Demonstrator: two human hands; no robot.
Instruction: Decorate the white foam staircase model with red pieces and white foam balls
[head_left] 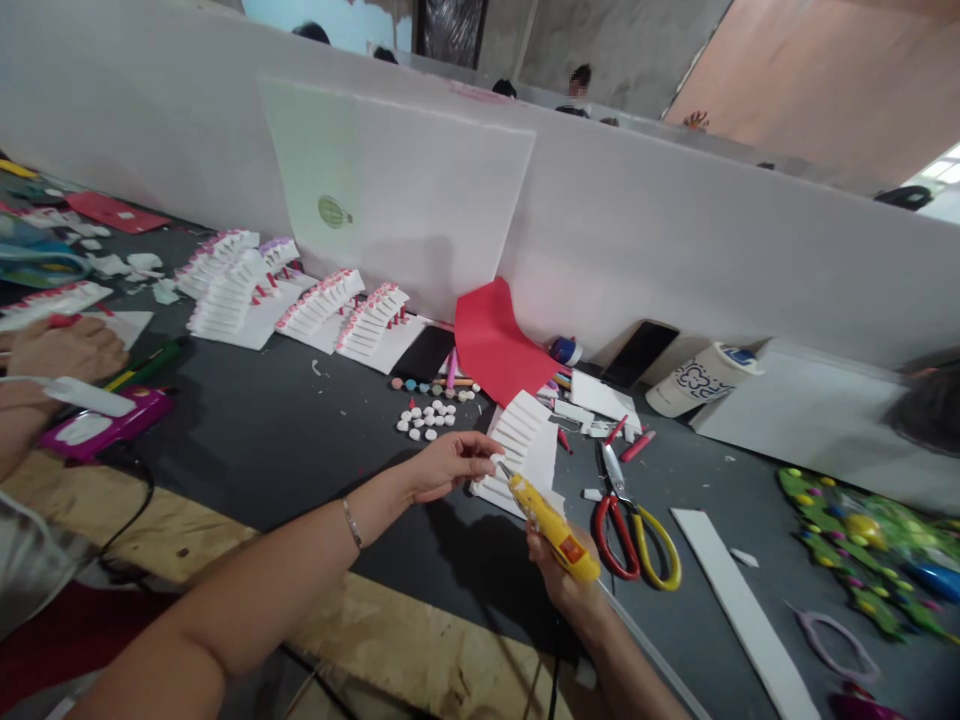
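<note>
At the far left, a co-worker's hand [64,350] lies just above a white stick-shaped tool [86,397], beside a magenta case [105,425] with a white patch inside. On the dark grey bench [262,470], rows of folded white stepped paper pieces [315,310] with red tips lean toward a white board [750,270]. Nearer lies a small cluster of white discs [427,420], and a red sheet [495,340] curls up against the board. Farther right, a lidded paper cup [701,380] lies tilted, its contents hidden.

At centre, the person's left hand [450,468] reaches in from the near side. Its fingers [480,455] are extended and close together, their tips at the edge of a folded white stepped piece [521,450]; whether they grip it cannot be told. The right hand [559,585] has its fingers [538,548] curled closed around a yellow glue gun [551,525], whose nozzle points at that piece, just beside the left fingertips. The folded piece lies on the bench, just beyond both hands. Right of them lie scissors [637,535] with red and yellow handles.
</note>
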